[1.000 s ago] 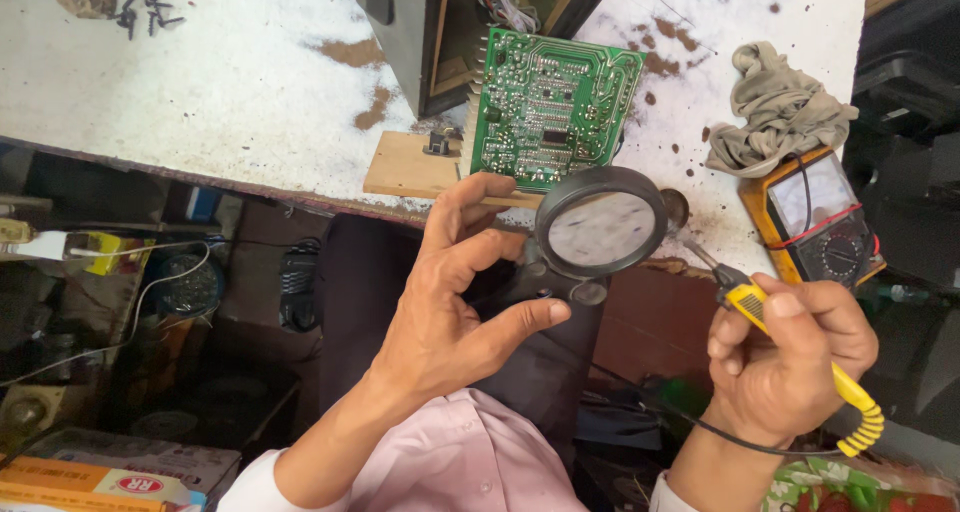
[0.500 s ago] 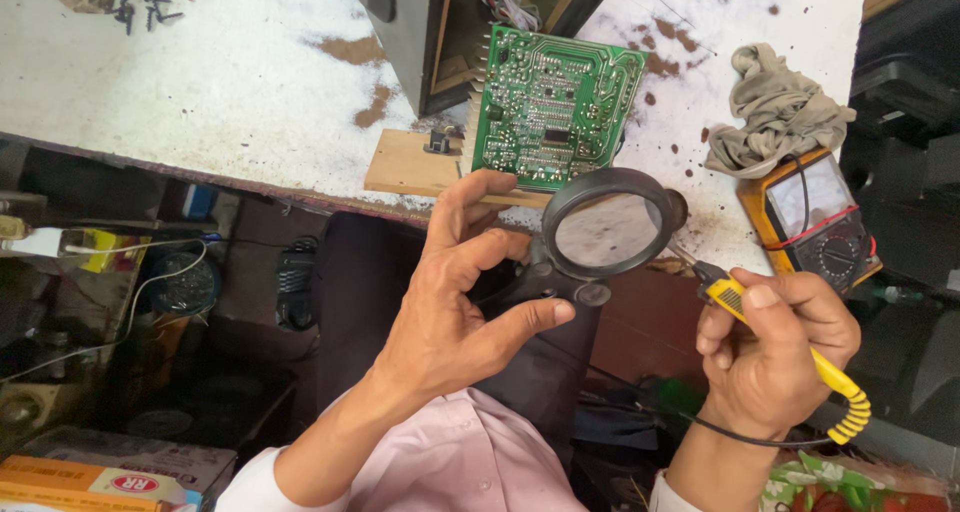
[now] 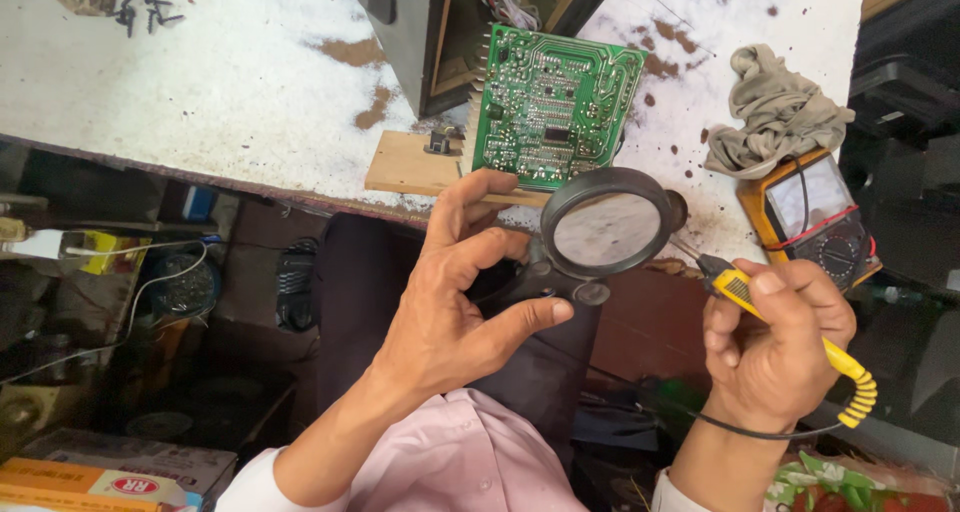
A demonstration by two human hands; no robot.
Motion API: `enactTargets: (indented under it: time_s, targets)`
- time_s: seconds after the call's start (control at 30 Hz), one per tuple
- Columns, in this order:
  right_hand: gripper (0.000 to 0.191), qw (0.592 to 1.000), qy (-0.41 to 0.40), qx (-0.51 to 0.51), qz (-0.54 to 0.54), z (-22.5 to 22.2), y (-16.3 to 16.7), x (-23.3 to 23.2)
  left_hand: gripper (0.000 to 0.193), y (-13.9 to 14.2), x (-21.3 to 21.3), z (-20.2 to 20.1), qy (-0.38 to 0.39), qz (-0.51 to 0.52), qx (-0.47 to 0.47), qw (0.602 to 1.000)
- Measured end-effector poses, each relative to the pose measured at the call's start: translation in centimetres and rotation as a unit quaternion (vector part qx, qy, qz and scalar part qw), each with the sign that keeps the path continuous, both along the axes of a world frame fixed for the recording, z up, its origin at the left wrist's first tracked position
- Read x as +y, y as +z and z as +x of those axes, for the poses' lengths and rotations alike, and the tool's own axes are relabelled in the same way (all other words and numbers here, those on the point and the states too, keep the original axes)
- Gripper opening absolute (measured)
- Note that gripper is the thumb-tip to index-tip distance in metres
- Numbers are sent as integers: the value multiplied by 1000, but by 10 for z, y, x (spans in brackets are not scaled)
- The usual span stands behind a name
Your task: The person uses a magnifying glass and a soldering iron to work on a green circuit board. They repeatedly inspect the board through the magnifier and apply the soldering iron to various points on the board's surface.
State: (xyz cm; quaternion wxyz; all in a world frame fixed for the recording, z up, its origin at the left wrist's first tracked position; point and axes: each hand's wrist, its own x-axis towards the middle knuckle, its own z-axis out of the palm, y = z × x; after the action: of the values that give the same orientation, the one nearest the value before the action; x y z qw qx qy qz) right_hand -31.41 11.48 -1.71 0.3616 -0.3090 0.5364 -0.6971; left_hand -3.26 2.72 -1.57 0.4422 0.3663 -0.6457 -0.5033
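My left hand (image 3: 450,322) grips the black handle of a round magnifying glass (image 3: 607,222), holding the lens just below a green circuit board (image 3: 555,107). The board leans upright on a wooden block (image 3: 405,164) at the table's near edge. A yellow-handled soldering iron (image 3: 790,322) sits in my right hand (image 3: 775,352), held like a pen. Its thin tip (image 3: 685,250) points up-left toward the lens rim, apart from the board. A black cable runs from the iron's rear below my wrist.
A yellow-cased multimeter (image 3: 815,217) with red and black leads lies right of the board, under a crumpled grey rag (image 3: 775,112). The white table (image 3: 200,82) is stained brown. A dark open cabinet (image 3: 440,22) stands behind the board. Clutter and boxes (image 3: 90,477) fill the floor.
My right hand has shifted slightly left and up with the iron, so its rear end sits higher. The left hand and the magnifying glass have barely moved.
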Motion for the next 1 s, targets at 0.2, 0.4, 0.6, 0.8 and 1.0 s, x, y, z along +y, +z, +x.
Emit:
enactTargets:
  time_s: [0.2,0.4,0.6,0.8,1.0]
  targets:
    - [18,1000,-11,-7,-18,1,4,5,39,0,-2,2,-10,2,3,1000]
    - [18,999,-22,11,-31,8,5,10,38,1,-7,7,-16,-7,11,1000]
    - [18,998,5,55,-30,21,-1,7,37,4,-8,9,-16,-16,6,1000]
    - [18,999,9,48,-22,25,0,2,38,5,-10,11,-10,-15,-4,1000]
    - [18,999,-4,44,-28,27,0,1,38,6,-11,11,-7,-21,-9,1000]
